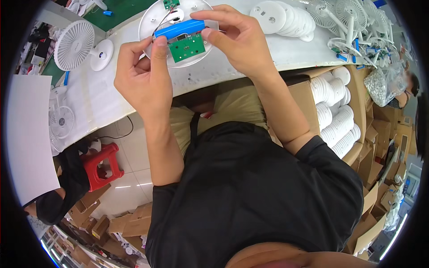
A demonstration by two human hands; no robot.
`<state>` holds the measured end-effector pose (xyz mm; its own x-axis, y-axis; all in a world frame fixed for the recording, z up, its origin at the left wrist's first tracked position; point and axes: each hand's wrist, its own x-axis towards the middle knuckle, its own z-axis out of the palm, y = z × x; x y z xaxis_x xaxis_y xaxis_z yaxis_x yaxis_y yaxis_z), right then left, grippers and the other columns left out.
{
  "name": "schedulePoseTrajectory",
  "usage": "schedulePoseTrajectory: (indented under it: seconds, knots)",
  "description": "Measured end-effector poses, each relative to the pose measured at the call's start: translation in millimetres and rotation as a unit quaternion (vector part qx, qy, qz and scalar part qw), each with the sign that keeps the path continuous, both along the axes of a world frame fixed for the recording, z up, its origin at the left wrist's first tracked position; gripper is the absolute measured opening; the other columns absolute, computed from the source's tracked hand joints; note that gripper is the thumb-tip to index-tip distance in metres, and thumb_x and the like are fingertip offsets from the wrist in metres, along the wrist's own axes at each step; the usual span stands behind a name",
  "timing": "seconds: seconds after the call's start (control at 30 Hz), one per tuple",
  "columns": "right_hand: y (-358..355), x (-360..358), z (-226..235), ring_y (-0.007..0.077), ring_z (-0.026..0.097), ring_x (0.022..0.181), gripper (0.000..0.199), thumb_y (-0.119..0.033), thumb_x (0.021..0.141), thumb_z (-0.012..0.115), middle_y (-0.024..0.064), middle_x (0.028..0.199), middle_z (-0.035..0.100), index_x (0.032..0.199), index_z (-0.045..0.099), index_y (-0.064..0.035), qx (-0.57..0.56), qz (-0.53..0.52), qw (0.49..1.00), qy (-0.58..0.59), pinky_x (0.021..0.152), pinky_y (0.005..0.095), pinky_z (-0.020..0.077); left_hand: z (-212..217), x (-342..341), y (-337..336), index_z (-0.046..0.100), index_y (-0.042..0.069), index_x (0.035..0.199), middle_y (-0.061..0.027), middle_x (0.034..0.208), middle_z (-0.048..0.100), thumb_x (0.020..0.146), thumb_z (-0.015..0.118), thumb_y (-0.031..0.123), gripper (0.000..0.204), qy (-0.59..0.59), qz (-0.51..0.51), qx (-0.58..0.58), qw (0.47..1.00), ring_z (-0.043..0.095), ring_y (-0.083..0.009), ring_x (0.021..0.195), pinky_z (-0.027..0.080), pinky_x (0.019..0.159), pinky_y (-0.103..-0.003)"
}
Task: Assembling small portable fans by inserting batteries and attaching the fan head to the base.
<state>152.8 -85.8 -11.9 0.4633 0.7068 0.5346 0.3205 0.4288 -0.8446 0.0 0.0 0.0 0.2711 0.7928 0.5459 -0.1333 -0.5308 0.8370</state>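
Blue, the cylinder (182, 29) slants across a white round housing (147, 23), above a green circuit board (187, 48). Both forearms reach forward, hands turned inward. The right hand (246, 42) pinches its right end, thumb and forefinger a cylinder's thickness apart; the left hand's (146, 85) thumb touches the left end, fingers curled, its hold unclear.

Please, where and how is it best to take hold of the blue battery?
Probably by both ends, coming from left and right: the blue battery is a long cylinder lying crosswise, its right end higher in the picture, and the larger green circuit board sits close along its near side.
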Motion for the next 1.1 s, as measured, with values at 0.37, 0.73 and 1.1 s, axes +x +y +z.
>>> schedulePoseTrajectory:
  seconds: [0.37,0.73,1.1]
  knots:
    - [-39,-34,31,0.0123,0.058,0.084,0.035,0.006,0.078,0.067,0.0076,0.105,0.063,0.111,0.071,-0.0045,-0.052,0.049,0.996,0.046,0.072,0.0210,0.0486,33,-46,-33,0.061,-0.003,0.097,-0.0096,0.087,0.065,0.086,0.069,-0.001,0.014,0.046,-0.036,-0.042,0.997,0.059,-0.0095,0.067,0.048,0.060,-0.017]
    - [-40,108,-54,0.0299,0.056,0.107,0.039,-0.014,0.080,0.070,0.0104,0.109,0.063,0.119,0.066,-0.0090,-0.283,-0.416,0.697,-0.511,0.095,0.0462,0.0403,-8,-47,2,0.065,-0.001,0.101,-0.0108,0.091,0.069,0.091,0.062,0.003,0.011,0.033,0.028,-0.083,0.996,0.059,-0.0095,0.068,0.049,0.062,-0.019]
    - [-62,83,-25,0.0235,0.062,0.094,0.038,-0.003,0.082,0.064,0.0131,0.109,0.064,0.120,0.062,-0.0070,-0.289,-0.197,0.931,-0.102,0.086,0.0350,0.0520,-17,-47,2,0.066,-0.001,0.101,-0.0095,0.089,0.070,0.091,0.063,0.004,0.011,-0.007,0.050,-0.101,0.994,0.058,-0.0080,0.070,0.047,0.062,-0.018]
